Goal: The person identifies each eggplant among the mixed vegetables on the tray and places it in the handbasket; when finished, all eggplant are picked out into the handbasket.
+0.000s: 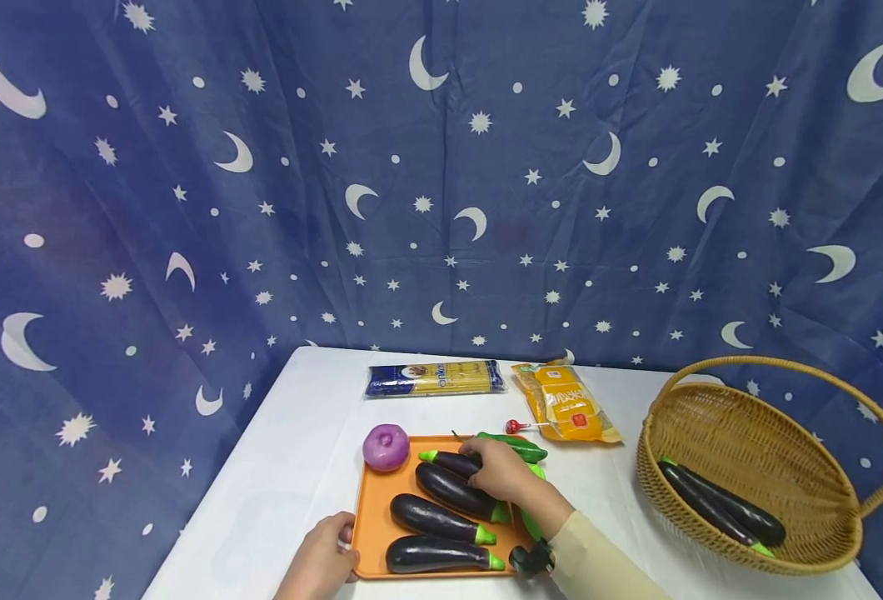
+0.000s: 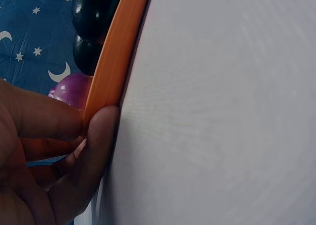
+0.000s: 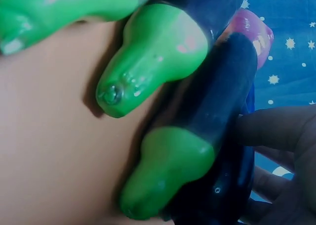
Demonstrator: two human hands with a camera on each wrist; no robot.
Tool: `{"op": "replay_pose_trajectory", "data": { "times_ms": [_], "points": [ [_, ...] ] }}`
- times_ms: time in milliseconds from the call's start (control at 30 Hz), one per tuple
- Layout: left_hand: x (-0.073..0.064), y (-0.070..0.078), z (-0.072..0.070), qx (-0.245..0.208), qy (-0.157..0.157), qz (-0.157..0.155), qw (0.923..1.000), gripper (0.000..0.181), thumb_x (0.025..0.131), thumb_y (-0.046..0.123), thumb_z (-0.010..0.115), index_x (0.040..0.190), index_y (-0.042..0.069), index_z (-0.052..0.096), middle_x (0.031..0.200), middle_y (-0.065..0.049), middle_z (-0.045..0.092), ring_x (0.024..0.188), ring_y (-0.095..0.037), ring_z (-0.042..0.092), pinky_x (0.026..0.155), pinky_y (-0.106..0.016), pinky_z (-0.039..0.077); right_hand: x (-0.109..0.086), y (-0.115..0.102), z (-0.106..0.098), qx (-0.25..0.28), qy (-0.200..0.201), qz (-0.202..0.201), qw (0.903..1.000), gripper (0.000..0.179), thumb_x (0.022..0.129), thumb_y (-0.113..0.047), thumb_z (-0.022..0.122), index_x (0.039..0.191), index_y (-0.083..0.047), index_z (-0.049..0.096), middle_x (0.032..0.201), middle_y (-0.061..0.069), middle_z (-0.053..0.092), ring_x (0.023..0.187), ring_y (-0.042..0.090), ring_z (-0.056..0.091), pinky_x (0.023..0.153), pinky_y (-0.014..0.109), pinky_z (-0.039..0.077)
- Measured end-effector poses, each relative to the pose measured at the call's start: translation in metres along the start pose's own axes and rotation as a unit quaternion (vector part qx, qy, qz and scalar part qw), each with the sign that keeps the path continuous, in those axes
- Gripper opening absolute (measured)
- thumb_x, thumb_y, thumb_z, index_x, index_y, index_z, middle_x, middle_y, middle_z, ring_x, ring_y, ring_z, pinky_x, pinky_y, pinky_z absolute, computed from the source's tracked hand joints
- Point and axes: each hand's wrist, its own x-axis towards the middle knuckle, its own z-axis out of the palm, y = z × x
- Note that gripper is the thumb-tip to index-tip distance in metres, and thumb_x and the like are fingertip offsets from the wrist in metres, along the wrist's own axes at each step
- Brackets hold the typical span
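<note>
Head view: left fingers [image 1: 341, 522] pinch tray [image 1: 372, 504], right fingers [image 1: 477, 448] grip eggplant [image 1: 451, 462], lettered yellow bag [image 1: 564, 404] beyond.

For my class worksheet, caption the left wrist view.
Left hand pinching an orange tray by its rim, with eggplants and a purple onion beyond.

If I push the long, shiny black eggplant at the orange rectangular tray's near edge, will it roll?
The long, shiny black eggplant would probably roll, because its body looks rounded. The orange rectangular tray has a raised rim that might stop it. Its glossy skin could feel slippery.
</note>
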Motion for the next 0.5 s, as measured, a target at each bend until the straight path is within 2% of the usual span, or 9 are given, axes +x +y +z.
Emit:
{"op": "replay_pose_trajectory", "data": {
  "times_ms": [333, 500],
  "points": [
    [0.0, 0.0, 0.001, 0.001, 0.0, -0.002, 1.0, 0.047, 0.081, -0.012, 0.069, 0.125, -0.017, 0.053, 0.092, -0.009, 0.05, 0.067, -0.016, 0.057, 0.053, -0.027, 0.056, -0.001, -0.001, -0.005, 0.018, 0.022, 0.007, 0.9996, 0.044, 0.081, -0.007, 0.079, 0.124, -0.01, 0.067, 0.12, 0.01, 0.066, 0.11, 0.027, 0.061, 0.099, 0.053, 0.052],
    [0.001, 0.001, 0.002, 0.006, -0.005, -0.01, 0.9999, 0.046, 0.082, -0.011, 0.069, 0.126, -0.016, 0.053, 0.092, -0.009, 0.05, 0.068, -0.016, 0.057, 0.054, -0.027, 0.056, 0.0, -0.004, -0.012, 0.036, 0.045, 0.006, 0.9983, 0.043, 0.081, -0.009, 0.08, 0.122, -0.012, 0.068, 0.115, 0.006, 0.067, 0.098, 0.021, 0.061, 0.091, 0.047, 0.055]
  ]
}}
